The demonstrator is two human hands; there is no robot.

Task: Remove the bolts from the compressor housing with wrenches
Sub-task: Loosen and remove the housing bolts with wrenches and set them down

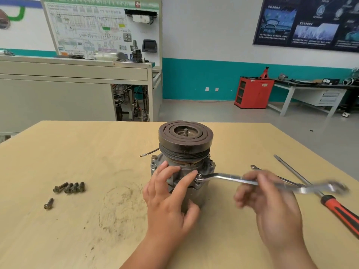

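The compressor (185,150) stands upright on the wooden table (97,220), its dark pulley on top and the grey housing below. My left hand (171,195) wraps around the housing's front. A silver ring wrench (231,178) sits with its ring end on a bolt (198,177) at the housing's front right flange. My right hand (270,199), blurred by motion, holds the wrench's shaft. Other bolt heads show on the flange at left (154,157) and right (212,164). Several removed bolts (69,187) lie in a group at left, with one more bolt (49,203) nearer me.
A second wrench (258,168) and a red-and-black-handled screwdriver (338,208) lie on the table to the right. A thin black wire (150,153) trails from the compressor's left. Beyond the table stand a grey training bench (77,88), a red cabinet (253,93) and a workbench (310,90).
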